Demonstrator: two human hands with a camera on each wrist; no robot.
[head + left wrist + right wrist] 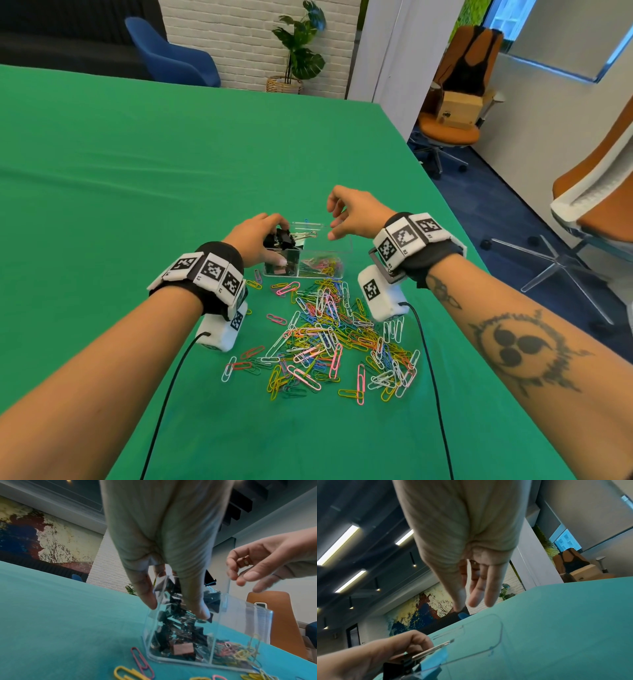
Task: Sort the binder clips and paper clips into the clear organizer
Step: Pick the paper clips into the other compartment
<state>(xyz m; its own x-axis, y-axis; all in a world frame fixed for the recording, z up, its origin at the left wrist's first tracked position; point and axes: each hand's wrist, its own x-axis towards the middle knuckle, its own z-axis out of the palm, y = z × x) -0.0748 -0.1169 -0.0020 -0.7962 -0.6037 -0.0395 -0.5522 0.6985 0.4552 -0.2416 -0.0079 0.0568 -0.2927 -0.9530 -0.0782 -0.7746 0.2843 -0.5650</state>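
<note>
A clear organizer stands on the green table beyond a heap of coloured paper clips. My left hand grips a bunch of black binder clips over the left compartment, thumb against the front wall. In the left wrist view that compartment holds black binder clips, and the right one holds paper clips. My right hand hovers over the organizer's far right side, fingers loosely spread, holding nothing. In the right wrist view a silver-handled binder clip sits under the left hand.
The table's right edge runs close to my right arm, with orange chairs beyond it. A blue chair and a potted plant stand past the far edge. Black cables trail from both wrist cameras.
</note>
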